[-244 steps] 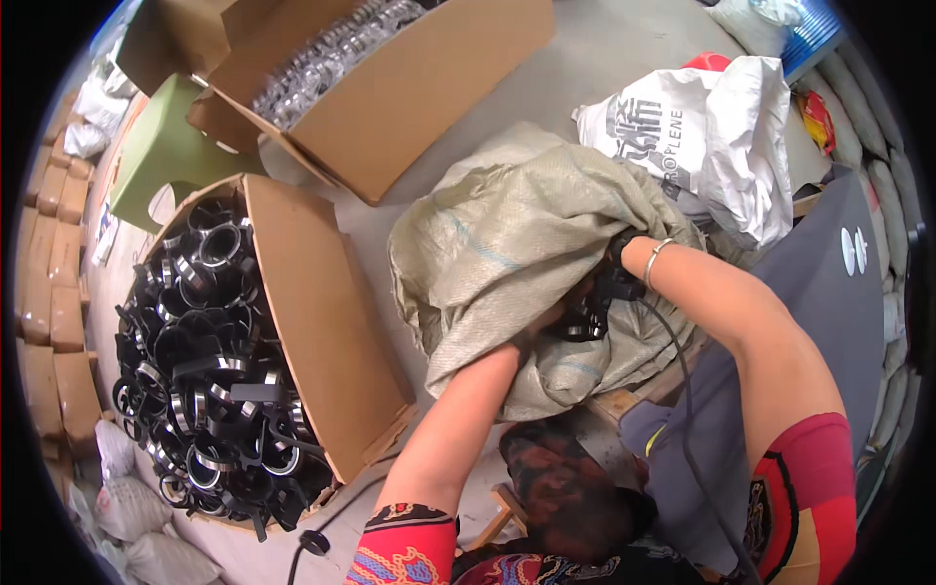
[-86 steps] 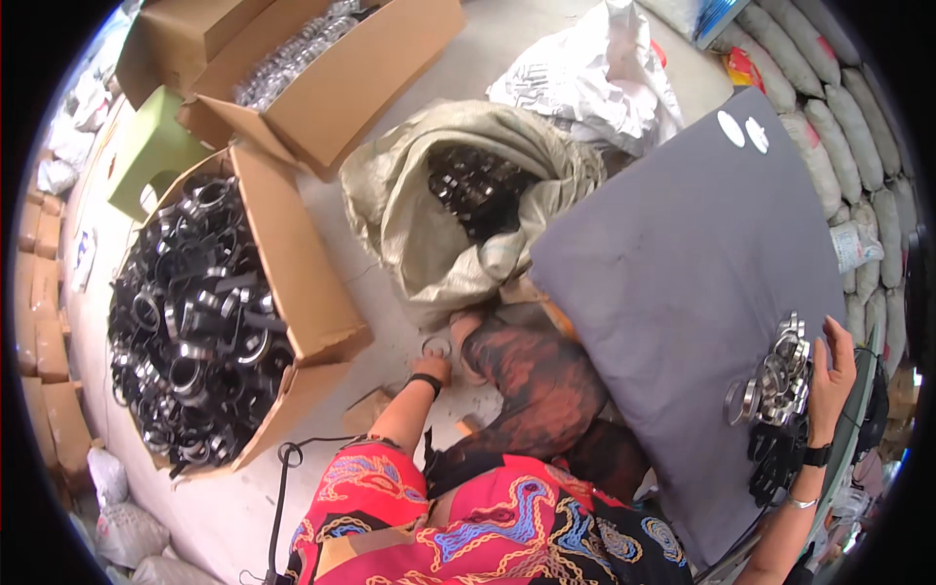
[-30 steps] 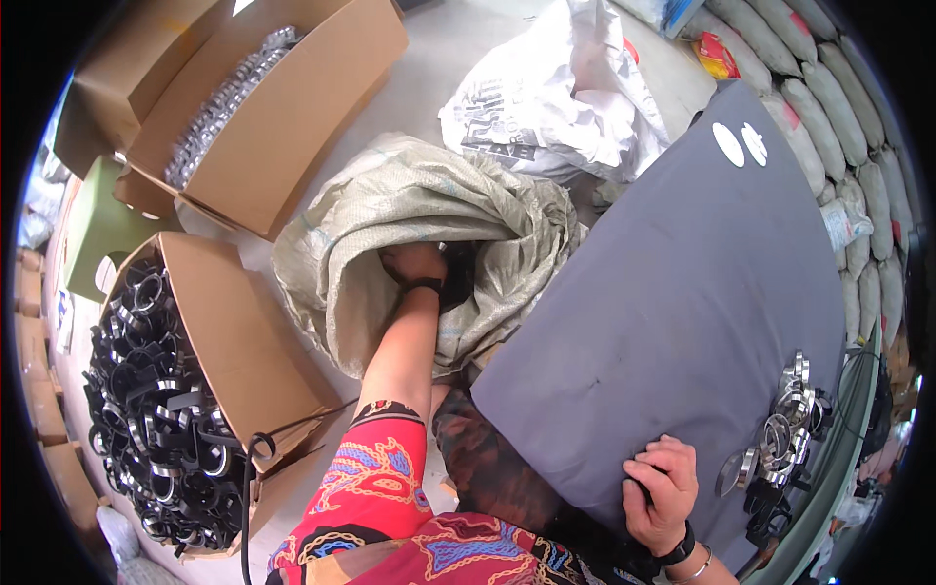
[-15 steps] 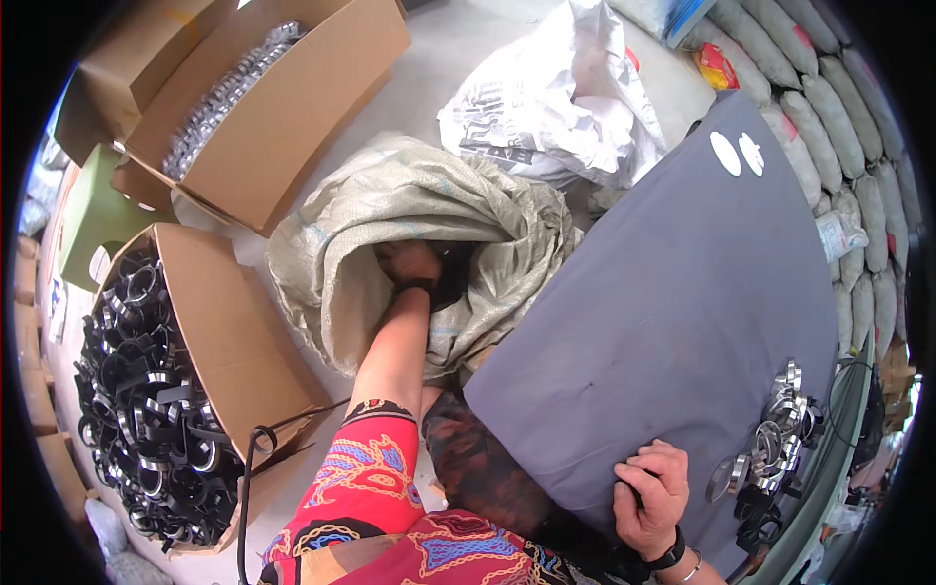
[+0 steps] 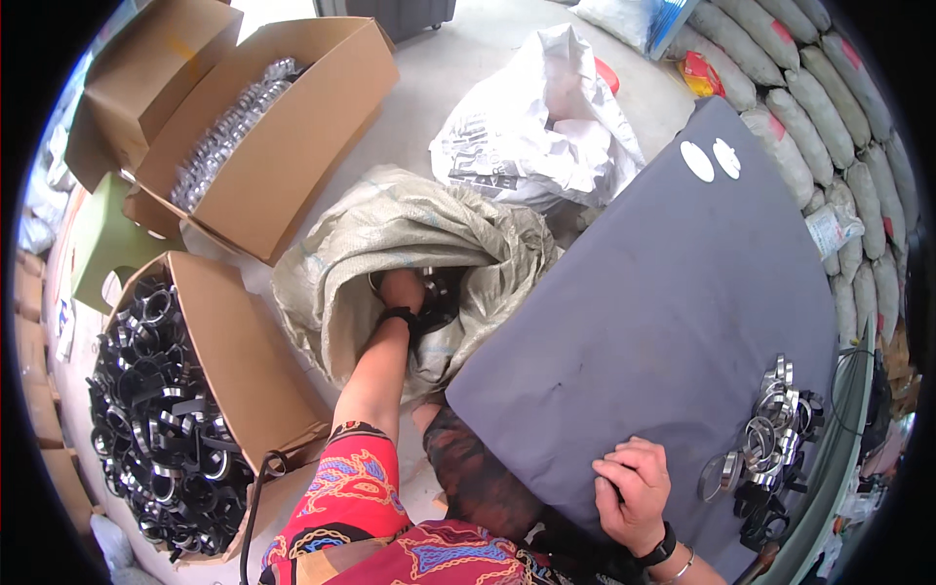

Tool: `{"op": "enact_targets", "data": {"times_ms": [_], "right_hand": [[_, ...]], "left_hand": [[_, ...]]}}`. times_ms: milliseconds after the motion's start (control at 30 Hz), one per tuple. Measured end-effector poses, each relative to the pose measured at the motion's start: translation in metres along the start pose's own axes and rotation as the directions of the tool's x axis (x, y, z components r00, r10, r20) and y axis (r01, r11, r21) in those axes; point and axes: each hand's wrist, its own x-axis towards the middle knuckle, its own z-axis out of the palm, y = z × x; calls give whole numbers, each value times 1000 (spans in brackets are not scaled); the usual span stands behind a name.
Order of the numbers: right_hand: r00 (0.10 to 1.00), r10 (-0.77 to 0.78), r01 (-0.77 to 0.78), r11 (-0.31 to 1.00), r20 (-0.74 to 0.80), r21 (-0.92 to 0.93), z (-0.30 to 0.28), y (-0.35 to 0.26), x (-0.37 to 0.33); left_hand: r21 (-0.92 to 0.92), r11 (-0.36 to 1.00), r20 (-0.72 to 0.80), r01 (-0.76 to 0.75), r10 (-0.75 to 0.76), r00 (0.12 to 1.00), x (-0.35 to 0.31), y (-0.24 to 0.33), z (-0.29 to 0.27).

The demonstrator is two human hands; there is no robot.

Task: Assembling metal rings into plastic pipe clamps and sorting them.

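My left hand [image 5: 402, 290] reaches deep into a beige woven sack [image 5: 341, 229], and its fingers are hidden among dark parts. Black and silver ring-shaped pieces [image 5: 444, 297] show beside it inside the sack. On the grey cloth-covered table [image 5: 624, 331] rests my right hand [image 5: 634, 483], with its fingers curled together and nothing visible in them. To the right of that hand lies a small pile of silver metal rings [image 5: 770, 424], with black pieces [image 5: 760, 512] at its near end.
At the left stands a cardboard box [image 5: 234, 351] full of black and silver ring parts. Behind it, another box [image 5: 302, 136] holds stacked silver rings. A white sack [image 5: 536, 127] lies beyond the beige one. Filled sacks [image 5: 819, 97] are piled at the far right. Two white ovals [image 5: 697, 161] lie on the table.
The view has shifted slightly. My left hand is still in the sack, where more of the black and silver parts now show. My right hand stays curled on the table.
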Motion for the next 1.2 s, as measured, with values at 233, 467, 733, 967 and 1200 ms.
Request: {"op": "enact_targets", "data": {"times_ms": [233, 467, 733, 967, 1200], "right_hand": [[998, -55, 58, 996, -38, 67, 2, -6, 0], [992, -40, 43, 999, -122, 29, -6, 10, -15], [970, -128, 147, 986, -204, 80, -23, 0, -33], [902, 383, -421, 683, -198, -597, -105, 60, -104], [905, 348, -421, 644, -245, -638, -128, 122, -130]], "left_hand": [[-207, 971, -295, -117, 52, 954, -8, -13, -73], [-791, 181, 585, 584, -55, 809, -94, 95, -264], [-939, 283, 267, 197, 234, 935, -173, 161, -415], [-860, 501, 354, -92, 718, 599, -213, 336, -333], [-441, 548, 219, -711, 834, 507, -239, 472, -219]]}}
